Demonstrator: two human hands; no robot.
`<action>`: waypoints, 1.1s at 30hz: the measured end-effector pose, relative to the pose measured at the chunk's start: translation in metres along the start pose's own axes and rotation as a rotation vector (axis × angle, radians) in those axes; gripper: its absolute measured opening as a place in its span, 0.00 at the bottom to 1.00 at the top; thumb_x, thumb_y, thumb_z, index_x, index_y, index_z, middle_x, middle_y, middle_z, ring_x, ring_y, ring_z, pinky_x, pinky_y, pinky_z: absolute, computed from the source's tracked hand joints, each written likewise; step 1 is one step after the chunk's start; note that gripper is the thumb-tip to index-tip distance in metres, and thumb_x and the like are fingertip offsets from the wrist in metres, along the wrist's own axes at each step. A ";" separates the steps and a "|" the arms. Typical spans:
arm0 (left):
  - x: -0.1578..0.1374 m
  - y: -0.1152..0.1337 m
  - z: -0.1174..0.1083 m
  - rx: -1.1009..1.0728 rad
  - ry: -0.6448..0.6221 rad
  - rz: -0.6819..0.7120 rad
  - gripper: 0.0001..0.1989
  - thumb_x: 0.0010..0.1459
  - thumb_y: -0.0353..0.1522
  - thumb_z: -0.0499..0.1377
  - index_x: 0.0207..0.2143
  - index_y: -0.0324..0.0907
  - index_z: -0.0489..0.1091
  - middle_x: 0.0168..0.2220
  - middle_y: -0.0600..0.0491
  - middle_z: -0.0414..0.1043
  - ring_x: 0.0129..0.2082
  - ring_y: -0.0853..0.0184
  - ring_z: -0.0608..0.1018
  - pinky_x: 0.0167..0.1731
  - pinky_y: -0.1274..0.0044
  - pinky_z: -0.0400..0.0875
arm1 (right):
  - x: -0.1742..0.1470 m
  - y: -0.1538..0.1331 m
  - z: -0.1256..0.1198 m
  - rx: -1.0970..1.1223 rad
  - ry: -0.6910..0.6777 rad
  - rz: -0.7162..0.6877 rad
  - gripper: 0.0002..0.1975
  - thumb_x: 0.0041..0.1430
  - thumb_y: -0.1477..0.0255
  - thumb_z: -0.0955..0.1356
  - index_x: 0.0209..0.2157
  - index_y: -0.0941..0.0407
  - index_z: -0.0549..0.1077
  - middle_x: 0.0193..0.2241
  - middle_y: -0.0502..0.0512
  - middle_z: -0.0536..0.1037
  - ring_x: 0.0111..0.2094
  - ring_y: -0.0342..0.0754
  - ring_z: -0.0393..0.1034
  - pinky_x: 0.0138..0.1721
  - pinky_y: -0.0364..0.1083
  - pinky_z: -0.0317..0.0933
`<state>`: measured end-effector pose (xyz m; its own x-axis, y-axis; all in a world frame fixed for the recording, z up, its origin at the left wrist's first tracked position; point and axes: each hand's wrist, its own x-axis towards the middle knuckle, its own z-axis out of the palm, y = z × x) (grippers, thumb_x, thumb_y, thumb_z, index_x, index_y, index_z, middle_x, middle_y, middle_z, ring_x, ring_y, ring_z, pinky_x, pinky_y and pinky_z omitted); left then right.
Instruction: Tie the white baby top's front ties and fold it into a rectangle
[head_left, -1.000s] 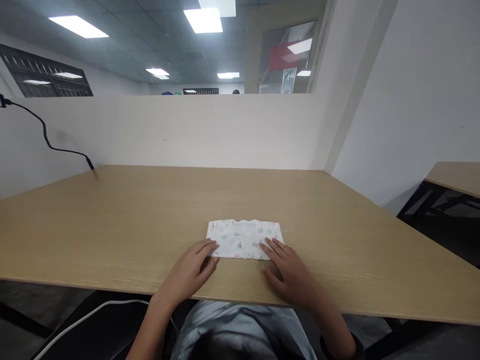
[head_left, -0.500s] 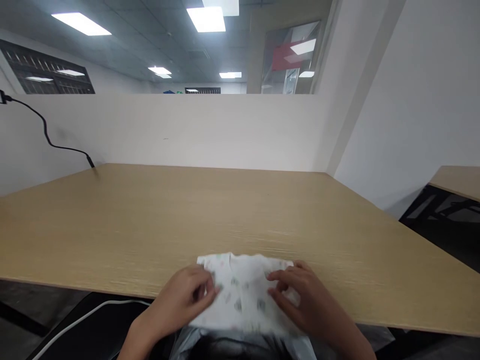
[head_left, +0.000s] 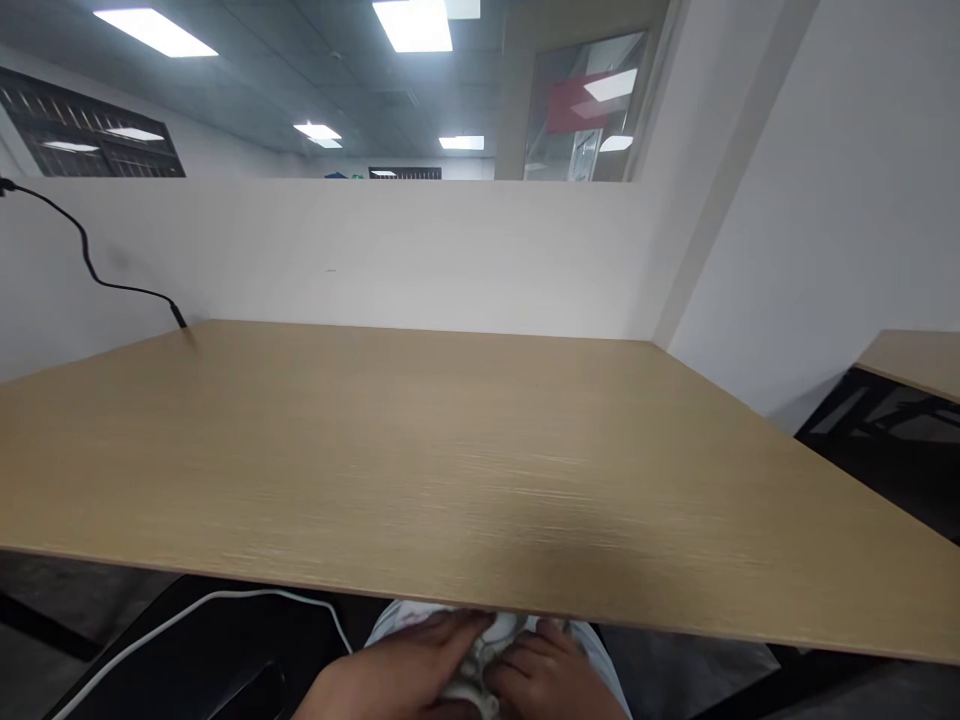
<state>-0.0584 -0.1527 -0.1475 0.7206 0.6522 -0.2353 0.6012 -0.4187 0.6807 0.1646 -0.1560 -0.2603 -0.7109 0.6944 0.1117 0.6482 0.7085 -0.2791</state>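
Head view shows our left hand (head_left: 405, 672) and right hand (head_left: 551, 675), each grip seemingly clamped on the cloth (head_left: 501, 630), bunched below the near edge of the counter (head_left: 450, 430), so gathering looks done, but what is left we cannot tell.

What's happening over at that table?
A person has their left hand and right hand on some bunched pale fabric. They are working close to the body, just off the near edge of the wooden table. The fabric shows in the gap between the two hands, but much of it is covered, so I can't tell how tightly each hand grips it.
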 end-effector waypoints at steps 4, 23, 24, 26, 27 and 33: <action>0.012 -0.021 0.008 -0.049 -0.068 -0.001 0.32 0.62 0.46 0.55 0.65 0.50 0.55 0.66 0.50 0.56 0.64 0.54 0.61 0.61 0.67 0.57 | 0.002 -0.006 -0.022 0.292 -0.051 0.128 0.15 0.60 0.76 0.64 0.47 0.51 0.74 0.48 0.53 0.77 0.48 0.47 0.70 0.48 0.40 0.60; 0.048 -0.044 0.033 -0.206 0.039 -0.007 0.07 0.62 0.35 0.52 0.38 0.42 0.67 0.32 0.57 0.66 0.31 0.71 0.66 0.30 0.81 0.59 | 0.006 -0.018 -0.036 0.364 0.061 0.414 0.08 0.60 0.78 0.61 0.36 0.57 0.71 0.40 0.58 0.76 0.42 0.49 0.69 0.41 0.44 0.57; 0.050 -0.044 0.034 -0.215 0.052 -0.009 0.07 0.62 0.35 0.53 0.38 0.42 0.67 0.32 0.57 0.66 0.31 0.71 0.66 0.30 0.81 0.59 | 0.005 -0.018 -0.035 0.358 0.059 0.403 0.08 0.60 0.78 0.61 0.37 0.57 0.71 0.40 0.59 0.76 0.42 0.50 0.69 0.42 0.44 0.57; 0.050 -0.044 0.036 -0.230 0.065 -0.011 0.08 0.61 0.35 0.53 0.38 0.42 0.68 0.33 0.56 0.67 0.32 0.70 0.66 0.31 0.81 0.59 | 0.004 -0.017 -0.034 0.361 0.061 0.358 0.09 0.60 0.78 0.61 0.39 0.57 0.71 0.42 0.60 0.76 0.44 0.50 0.68 0.43 0.45 0.57; 0.050 -0.043 0.037 -0.235 0.063 -0.016 0.08 0.61 0.35 0.54 0.39 0.42 0.68 0.34 0.56 0.68 0.33 0.69 0.67 0.32 0.81 0.60 | 0.004 -0.016 -0.033 0.369 0.062 0.333 0.09 0.60 0.77 0.61 0.40 0.57 0.70 0.42 0.60 0.75 0.44 0.50 0.68 0.44 0.45 0.57; 0.040 -0.033 0.027 -0.270 0.035 0.023 0.12 0.58 0.36 0.59 0.45 0.46 0.70 0.43 0.56 0.73 0.42 0.66 0.72 0.41 0.79 0.63 | -0.009 -0.014 -0.045 0.495 0.016 0.269 0.04 0.58 0.76 0.63 0.34 0.56 0.69 0.35 0.53 0.75 0.37 0.46 0.68 0.38 0.41 0.58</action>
<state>-0.0404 -0.1300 -0.1985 0.7177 0.6680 -0.1968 0.4676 -0.2529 0.8470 0.1744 -0.1669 -0.2143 -0.5310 0.8473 -0.0118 0.5980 0.3648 -0.7137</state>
